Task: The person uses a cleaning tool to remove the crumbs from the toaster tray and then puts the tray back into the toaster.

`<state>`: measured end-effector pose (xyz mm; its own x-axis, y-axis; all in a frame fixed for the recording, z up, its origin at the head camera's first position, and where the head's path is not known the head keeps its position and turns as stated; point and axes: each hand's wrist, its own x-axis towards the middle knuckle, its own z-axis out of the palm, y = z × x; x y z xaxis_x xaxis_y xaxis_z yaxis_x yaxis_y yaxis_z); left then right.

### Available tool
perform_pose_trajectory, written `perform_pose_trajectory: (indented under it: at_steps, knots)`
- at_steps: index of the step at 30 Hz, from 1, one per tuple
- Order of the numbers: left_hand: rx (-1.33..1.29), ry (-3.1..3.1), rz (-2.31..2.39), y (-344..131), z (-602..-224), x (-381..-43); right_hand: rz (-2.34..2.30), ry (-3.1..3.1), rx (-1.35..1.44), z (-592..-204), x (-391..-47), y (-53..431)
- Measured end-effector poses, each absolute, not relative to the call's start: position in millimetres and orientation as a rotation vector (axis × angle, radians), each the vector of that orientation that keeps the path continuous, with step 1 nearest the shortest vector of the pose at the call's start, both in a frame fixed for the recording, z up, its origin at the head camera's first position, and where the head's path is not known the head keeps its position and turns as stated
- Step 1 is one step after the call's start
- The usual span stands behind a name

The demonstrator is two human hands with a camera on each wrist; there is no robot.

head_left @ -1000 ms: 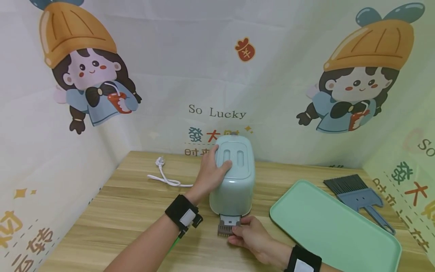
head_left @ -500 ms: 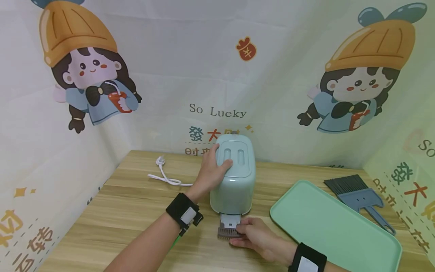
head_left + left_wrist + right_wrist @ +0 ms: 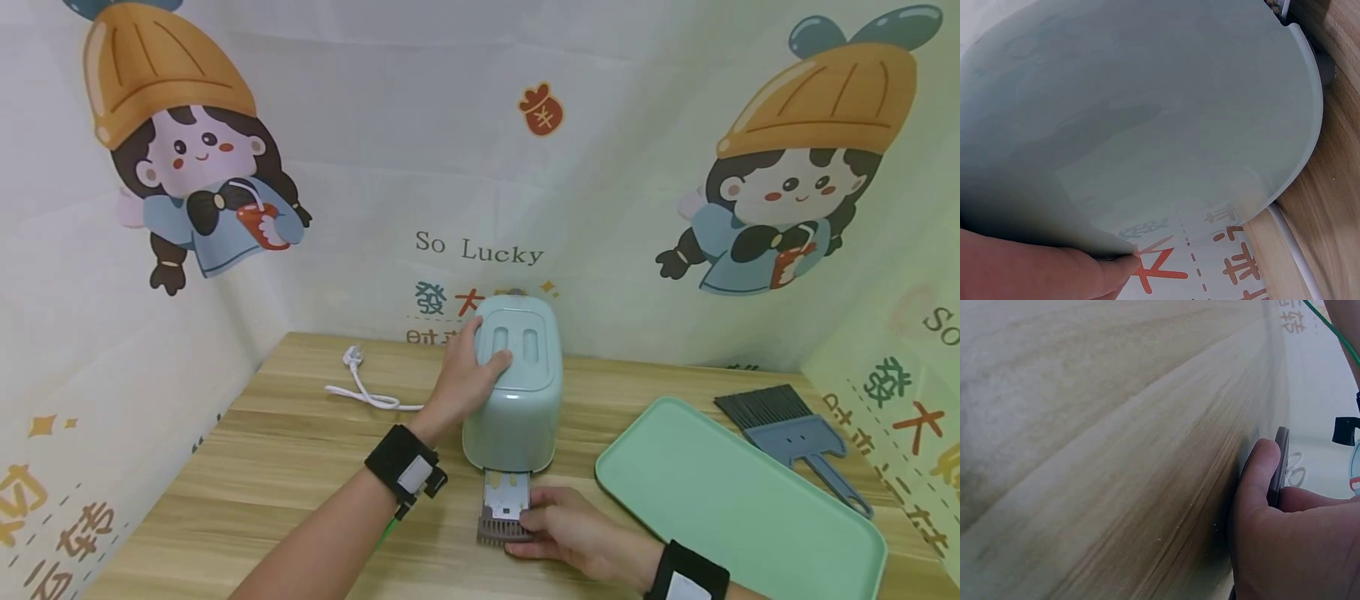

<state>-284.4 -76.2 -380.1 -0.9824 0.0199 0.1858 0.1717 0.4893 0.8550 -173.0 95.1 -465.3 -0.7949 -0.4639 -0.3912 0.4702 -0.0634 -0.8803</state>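
Note:
A pale mint toaster with a lid over its top stands at the middle back of the table. My left hand grips it, thumb on the lid and fingers along the left side; its smooth wall fills the left wrist view. Out of the toaster's near end sticks a crumb tray, silvery with a grey ribbed handle and small yellowish bits near the opening. My right hand pinches that handle at its right end. In the right wrist view the handle's dark edge shows between thumb and fingers.
A green serving tray lies at the right of the wooden table. Beyond it rests a blue-grey hand brush with dark bristles. A white power cord with plug lies left of the toaster. Printed cloth hangs behind.
The right hand has drawn the crumb tray farther out, toward the near side, so more of its silvery plate and the yellowish bits show. The left hand and toaster have stayed in place.

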Motion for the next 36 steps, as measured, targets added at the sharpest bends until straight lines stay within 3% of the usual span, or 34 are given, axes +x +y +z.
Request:
perform_pose_trajectory:
  at_steps: [36]
  knots:
    - [-0.186,-2.575,-1.508,-76.3,-378.9,-286.6,-1.878,1.606,-0.041,-470.8,-144.7,100.0]
